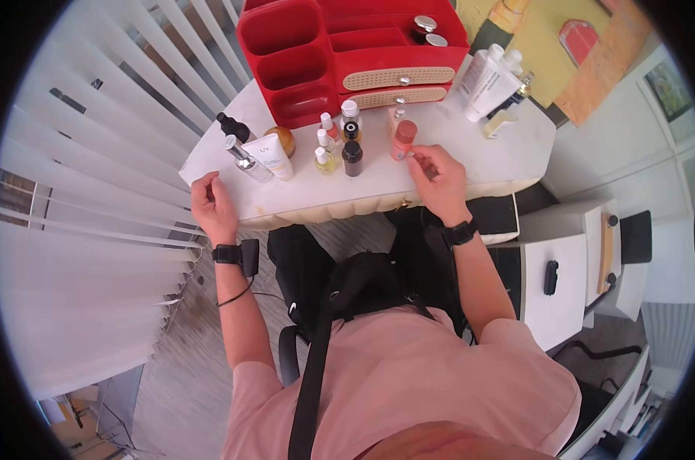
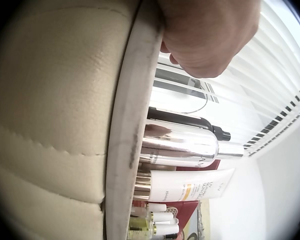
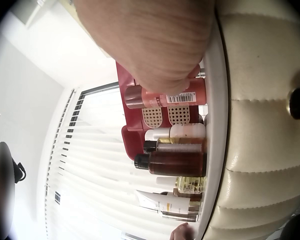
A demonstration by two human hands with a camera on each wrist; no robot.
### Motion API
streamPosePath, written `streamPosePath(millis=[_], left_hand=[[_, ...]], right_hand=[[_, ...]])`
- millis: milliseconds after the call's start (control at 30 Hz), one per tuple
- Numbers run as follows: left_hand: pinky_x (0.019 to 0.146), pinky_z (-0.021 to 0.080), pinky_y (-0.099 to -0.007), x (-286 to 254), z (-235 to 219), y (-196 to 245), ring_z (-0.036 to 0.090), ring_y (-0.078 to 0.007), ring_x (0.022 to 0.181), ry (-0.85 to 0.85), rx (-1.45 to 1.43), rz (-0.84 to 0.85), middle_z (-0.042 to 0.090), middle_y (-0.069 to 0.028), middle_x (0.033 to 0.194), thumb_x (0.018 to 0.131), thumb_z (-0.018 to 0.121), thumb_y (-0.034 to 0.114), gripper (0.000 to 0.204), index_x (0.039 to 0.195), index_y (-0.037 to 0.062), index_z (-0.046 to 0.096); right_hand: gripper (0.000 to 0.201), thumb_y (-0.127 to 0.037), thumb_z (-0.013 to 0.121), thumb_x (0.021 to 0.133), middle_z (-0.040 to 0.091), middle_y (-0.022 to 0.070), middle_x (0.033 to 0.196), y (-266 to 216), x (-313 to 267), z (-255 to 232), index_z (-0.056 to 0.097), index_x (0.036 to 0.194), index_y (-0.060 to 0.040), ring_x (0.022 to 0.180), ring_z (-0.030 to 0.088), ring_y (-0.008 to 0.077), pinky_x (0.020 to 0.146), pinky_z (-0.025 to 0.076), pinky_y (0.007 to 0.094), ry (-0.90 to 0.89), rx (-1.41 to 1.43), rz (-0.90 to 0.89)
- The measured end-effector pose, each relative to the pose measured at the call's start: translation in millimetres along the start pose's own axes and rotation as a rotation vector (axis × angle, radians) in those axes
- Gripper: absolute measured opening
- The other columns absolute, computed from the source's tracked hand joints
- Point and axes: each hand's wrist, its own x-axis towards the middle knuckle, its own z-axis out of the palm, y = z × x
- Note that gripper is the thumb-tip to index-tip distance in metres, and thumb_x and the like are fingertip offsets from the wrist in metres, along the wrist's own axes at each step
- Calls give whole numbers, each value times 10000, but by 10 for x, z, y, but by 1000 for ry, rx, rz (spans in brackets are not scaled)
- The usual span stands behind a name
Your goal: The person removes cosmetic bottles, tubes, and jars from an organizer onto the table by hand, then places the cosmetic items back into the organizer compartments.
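Note:
A pink bottle (image 1: 403, 142) with a darker pink cap stands upright near the front of the white table. My right hand (image 1: 441, 180) is at its right side, curled fingers and thumb gripping it low down. The right wrist view shows the same bottle (image 3: 165, 98) with a barcode label, partly covered by the hand (image 3: 155, 45). At the table's left front edge my left hand (image 1: 214, 205) rests loosely curled, holding nothing. Nearest to it are a silver bottle (image 2: 182, 143) and a white UV tube (image 2: 192, 185), which stands on its cap.
Several small bottles (image 1: 326, 159) stand mid-table, with a dark brown bottle (image 1: 352, 161) beside them. Behind is a red organizer (image 1: 298, 73) with two woven-front drawers. White tubes (image 1: 489, 86) stand at the right back. The table (image 1: 470, 169) has a padded cream front.

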Motion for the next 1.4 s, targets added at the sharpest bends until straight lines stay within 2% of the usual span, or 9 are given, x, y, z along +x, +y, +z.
streamPosePath(millis=[67,133,867,933,1067,1267,1400], left_hand=[[730,496,-268,-3,13,-11,582,-95,770,3,-13,18,668,-21,905,1032,626,105,137,1079,24,727],[736,494,-262,0,10,-4,581,-88,781,8,-11,0,677,-19,917,1038,629,111,140,1085,21,726],[716,479,-249,18,-14,-42,552,-65,760,-15,9,-21,639,10,896,1032,627,98,128,1075,28,725],[707,473,-248,18,-11,-53,541,-65,747,-16,-3,-17,632,11,890,1031,627,98,126,1068,26,723],[703,470,-247,19,-5,-78,537,-63,741,6,-15,18,630,9,887,1028,630,98,121,1062,25,720],[699,469,-251,18,10,-74,533,-66,735,9,-58,-11,627,2,887,1023,633,98,116,1055,23,716],[701,476,-260,13,0,-24,539,-73,735,18,-50,-10,627,-7,881,1021,634,96,116,1055,23,716]], right_hand=[[164,-70,770,912,738,82,906,4,-9,-17,741,1071,-50,731,714,194,676,574,313,-7,-4,5],[191,-60,760,937,730,55,898,12,-5,-17,746,1126,-37,747,660,115,685,542,268,-30,20,-11],[176,-89,764,940,741,59,881,17,11,-38,748,1103,-23,742,669,112,685,547,270,-42,55,14],[189,-88,775,908,751,87,898,28,8,-35,741,1087,-40,739,711,180,684,563,309,-32,51,27],[203,-93,778,911,752,83,900,78,0,-25,741,1103,-39,740,706,167,688,563,304,-56,60,55],[343,-141,824,898,731,63,873,-16,85,-106,709,1189,-2,724,664,120,677,553,283,-78,126,56],[464,-207,886,851,691,36,804,-193,221,-209,688,1216,1,662,623,96,632,530,260,-99,97,114]])
